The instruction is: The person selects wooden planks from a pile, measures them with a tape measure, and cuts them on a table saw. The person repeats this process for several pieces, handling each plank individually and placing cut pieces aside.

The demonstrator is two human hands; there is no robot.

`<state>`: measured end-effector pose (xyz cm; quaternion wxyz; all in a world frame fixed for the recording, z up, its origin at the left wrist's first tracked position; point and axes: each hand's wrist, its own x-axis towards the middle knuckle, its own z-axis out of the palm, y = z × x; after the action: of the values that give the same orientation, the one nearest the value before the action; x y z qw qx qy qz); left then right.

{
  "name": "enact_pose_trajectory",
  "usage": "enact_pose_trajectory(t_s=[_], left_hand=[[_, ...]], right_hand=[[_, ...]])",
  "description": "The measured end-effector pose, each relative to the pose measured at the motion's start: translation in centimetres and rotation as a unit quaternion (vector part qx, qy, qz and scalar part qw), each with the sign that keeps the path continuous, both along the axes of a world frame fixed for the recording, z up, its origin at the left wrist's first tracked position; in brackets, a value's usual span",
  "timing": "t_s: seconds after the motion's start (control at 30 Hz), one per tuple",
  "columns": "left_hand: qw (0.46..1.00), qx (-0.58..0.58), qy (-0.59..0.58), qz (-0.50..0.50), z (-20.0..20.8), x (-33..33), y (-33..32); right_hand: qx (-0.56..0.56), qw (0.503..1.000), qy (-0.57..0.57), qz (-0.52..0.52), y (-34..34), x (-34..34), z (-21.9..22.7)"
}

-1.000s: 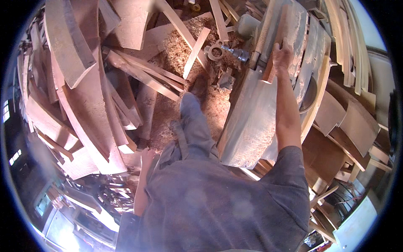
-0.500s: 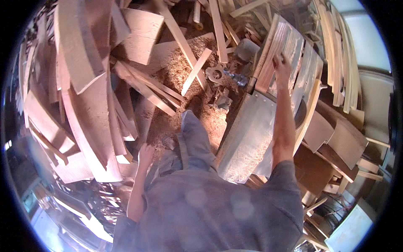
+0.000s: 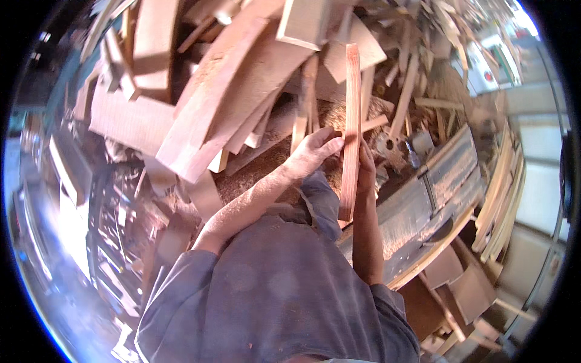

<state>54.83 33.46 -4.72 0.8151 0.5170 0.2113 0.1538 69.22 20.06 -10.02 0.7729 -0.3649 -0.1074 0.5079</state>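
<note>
In front of my body, a narrow reddish wooden strip [image 3: 351,115] is held up, its long side running away from me. My right hand [image 3: 366,168] grips it from the right, with its fingers partly hidden behind the wood. From the left, my left hand [image 3: 316,150] meets the strip near its middle, thumb and fingers closed at its edge. To the right of my right forearm lies a long metal machine table [image 3: 399,221] strewn with sawdust.
Large pale boards [image 3: 212,103] are piled at the left and ahead. Sawdust and offcuts cover the floor beyond my leg. A round-holed metal part [image 3: 385,144] lies beside the machine. Long strips [image 3: 499,193] lean at the right, and brown panels [image 3: 469,290] stand below them.
My right hand has left the machine table and now holds the reddish strip in front of me. My left hand has come up from my side to the strip. The view has turned leftward.
</note>
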Motion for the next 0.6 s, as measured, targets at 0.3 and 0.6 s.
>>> enact_pose_trajectory(t_s=[0.3,0.6], left_hand=[[0.975,-0.121,-0.130,0.131,-2.0,-8.1,1.1],[0.944,-0.139,-0.129,0.271,-3.3,-12.9,3.4]], right_hand=[[-0.120,0.971,-0.140,0.149,3.7,-8.7,4.3],[-0.242,0.913,-0.269,0.189,4.6,-7.7,-0.1]])
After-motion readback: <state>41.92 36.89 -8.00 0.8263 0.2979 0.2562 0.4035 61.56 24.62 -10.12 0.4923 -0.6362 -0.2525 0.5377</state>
